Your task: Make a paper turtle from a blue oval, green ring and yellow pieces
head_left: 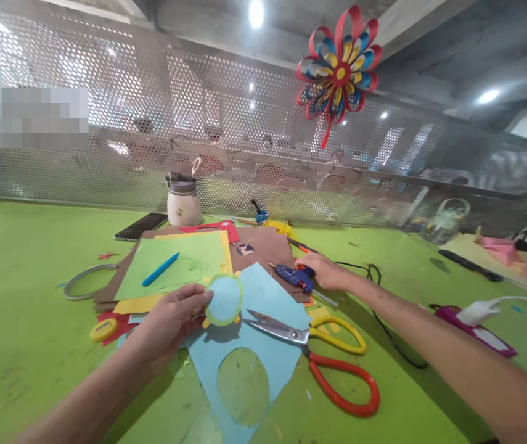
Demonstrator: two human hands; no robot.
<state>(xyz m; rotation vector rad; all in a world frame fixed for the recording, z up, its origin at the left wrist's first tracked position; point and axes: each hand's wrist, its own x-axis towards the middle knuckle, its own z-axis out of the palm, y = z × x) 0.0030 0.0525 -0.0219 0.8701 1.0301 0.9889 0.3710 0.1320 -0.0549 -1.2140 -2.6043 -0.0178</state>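
My left hand [171, 320] is closed, pinching a light-blue paper oval with a green rim [224, 300] just above a blue paper sheet [254, 333] that has an oval hole cut out of it. My right hand [325, 270] reaches forward and rests on a blue glue gun [294, 275] lying on brown paper; its fingers curl around the gun's handle. Scissors with one yellow and one red handle [323, 351] lie open on the blue sheet between my arms.
A stack of green, yellow and brown paper [175, 262] with a blue pen [160, 269] lies behind. A jar [183, 200], phone [140, 226], metal ring [85, 280] and yellow tape measure [103, 330] sit left. A black cable [383, 320] runs right. A paper flower [339, 68] hangs on the mesh wall.
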